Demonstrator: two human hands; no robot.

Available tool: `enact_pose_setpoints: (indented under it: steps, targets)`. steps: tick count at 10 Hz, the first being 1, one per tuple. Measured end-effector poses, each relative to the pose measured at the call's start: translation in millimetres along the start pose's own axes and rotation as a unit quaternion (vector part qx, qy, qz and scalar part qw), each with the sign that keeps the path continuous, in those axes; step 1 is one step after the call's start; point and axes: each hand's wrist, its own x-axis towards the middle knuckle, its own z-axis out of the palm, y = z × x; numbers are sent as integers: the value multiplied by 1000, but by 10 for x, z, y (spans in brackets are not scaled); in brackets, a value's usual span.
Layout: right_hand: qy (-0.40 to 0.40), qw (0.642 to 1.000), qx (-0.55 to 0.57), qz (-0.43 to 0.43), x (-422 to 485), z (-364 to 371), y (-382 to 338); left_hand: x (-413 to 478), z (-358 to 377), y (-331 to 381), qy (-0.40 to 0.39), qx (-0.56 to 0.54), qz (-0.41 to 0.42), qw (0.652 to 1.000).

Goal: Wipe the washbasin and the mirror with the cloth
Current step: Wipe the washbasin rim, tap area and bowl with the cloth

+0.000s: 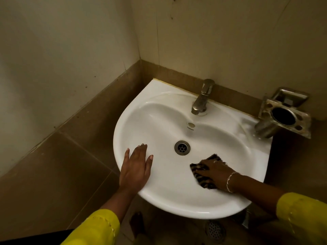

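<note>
Pressing cloth (197, 168), lengthwise near-to-far, right hand (215, 174) flat; left hand (135, 167) flat on washbasin (159, 121)

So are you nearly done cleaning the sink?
Not yet. Nothing looks clearly finished. Right now the right hand presses the striped cloth on the front inside of the washbasin, while the left hand rests flat on its rim. The smeary ledge beside the tap is still to wipe, and the mirror isn't in view.
</note>
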Motion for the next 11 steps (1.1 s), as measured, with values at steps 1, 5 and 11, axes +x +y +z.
enact_pose_setpoints:
  steps: [1, 5, 11]
  targets:
    - [-38, 999, -38, 4, -18, 17, -57, 4, 7, -4, -1, 0, -2, 1000]
    - [103, 980, 94, 145, 716, -161, -144, 7, 27, -21, -1, -8, 5, 1000]
    - [78, 972, 223, 19, 1437, -829, -984, -9, 27, -15, 18, -23, 3, 1000]
